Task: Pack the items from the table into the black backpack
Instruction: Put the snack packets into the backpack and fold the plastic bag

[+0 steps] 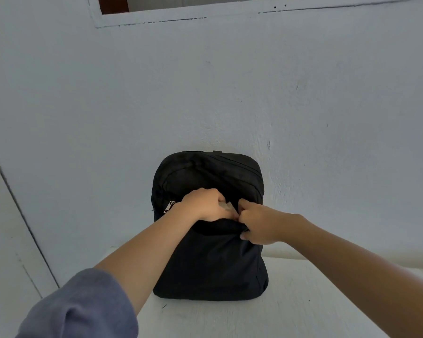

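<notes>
Head view, the only one. The backpack (210, 264) stands upright on the table (303, 301), its back against the wall (230, 93), front pocket facing the person.

The left hand (205, 203) has its fingers curled over a pale item (227, 207) at the pocket mouth. The right hand (257, 225) is just beside it, touching or nearly so, and pinches the pocket's lower lip, seemingly holding it open.

Key relation: the pocket slot runs sideways, directly under and beyond the left grip, so the item looks set to go down and in. The left hand is on it; the right only holds fabric. The zip pull (169, 207) sits just outside the left wrist, at the slot's end.

Hidden:
- Most of the item is under the fingers, so its shape, long axis and kind are unclear.
- Pocket depth and contents are lost in black.
- The left fingertips can't be seen.
- The near table is cut off by the arms and grey sleeve (78, 306), so any items left there can't be seen.
</notes>
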